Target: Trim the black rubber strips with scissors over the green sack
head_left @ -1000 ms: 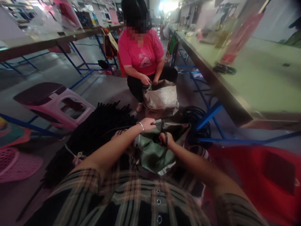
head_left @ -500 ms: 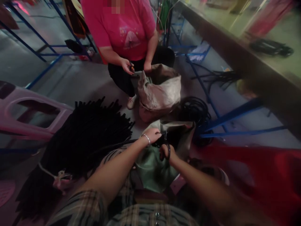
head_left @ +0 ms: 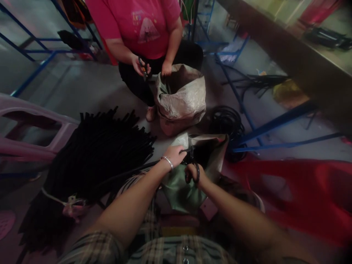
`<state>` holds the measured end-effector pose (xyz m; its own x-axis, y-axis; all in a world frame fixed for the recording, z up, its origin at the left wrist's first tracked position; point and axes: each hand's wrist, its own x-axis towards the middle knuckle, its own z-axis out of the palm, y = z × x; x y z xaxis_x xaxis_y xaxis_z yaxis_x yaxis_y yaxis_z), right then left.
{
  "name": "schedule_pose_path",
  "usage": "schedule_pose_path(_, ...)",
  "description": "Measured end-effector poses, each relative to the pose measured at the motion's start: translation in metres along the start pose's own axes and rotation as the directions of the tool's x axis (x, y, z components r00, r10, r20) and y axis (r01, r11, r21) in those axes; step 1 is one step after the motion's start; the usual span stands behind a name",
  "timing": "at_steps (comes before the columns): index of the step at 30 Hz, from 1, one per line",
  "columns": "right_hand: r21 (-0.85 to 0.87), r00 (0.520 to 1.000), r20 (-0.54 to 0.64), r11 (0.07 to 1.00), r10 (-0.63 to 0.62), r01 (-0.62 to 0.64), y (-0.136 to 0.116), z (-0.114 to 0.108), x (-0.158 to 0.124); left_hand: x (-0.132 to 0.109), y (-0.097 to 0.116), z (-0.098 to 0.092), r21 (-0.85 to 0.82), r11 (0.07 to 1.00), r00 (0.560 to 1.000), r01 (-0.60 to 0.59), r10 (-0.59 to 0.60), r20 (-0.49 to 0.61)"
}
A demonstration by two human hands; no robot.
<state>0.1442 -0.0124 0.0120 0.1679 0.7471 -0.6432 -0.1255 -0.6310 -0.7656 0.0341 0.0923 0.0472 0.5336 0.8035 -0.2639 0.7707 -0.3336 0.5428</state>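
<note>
My left hand (head_left: 176, 154), with a bangle at the wrist, is closed on a thin black strip (head_left: 187, 150), whose end sticks out past my fingers. In my right hand (head_left: 202, 176) is a pair of scissors (head_left: 197, 173), its loops around my fingers and its blades upright at the strip's end. Whether the blades touch the strip is too dark to tell. Both hands are above the mouth of an open bag (head_left: 178, 189), greenish in front, with a dark inside. To the left lies a large tied bundle of black strips (head_left: 110, 150).
A co-worker in a pink shirt (head_left: 143, 29) squats opposite, scissors in one hand, the other at a crumpled beige bag (head_left: 183, 104). Black coiled tubing (head_left: 227, 123) lies right of the bags. Pink stool (head_left: 62, 141) left, red plastic item (head_left: 310, 183) right, blue table frame (head_left: 275, 124) beyond.
My view has shifted a little, so the co-worker and beige bag appear higher and further left. The co-worker's scissors have turned. My hands keep hold of the strip and scissors.
</note>
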Motion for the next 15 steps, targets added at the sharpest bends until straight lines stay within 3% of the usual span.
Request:
schedule_pose_path(7, -0.093, 0.999, -0.025, 0.995, -0.029, 0.026, 0.005, -0.012, 0.002, 0.004, 0.002, 0.011, -0.073, 0.997, 1.0, 0.004, -0.004, -0.007)
schedule_pose_path(15, -0.067, 0.997, -0.062, 0.997, 0.039, -0.043, 0.022, -0.024, 0.019, 0.024, 0.009, 0.028, -0.004, 1.0, 0.997, 0.029, -0.028, 0.075)
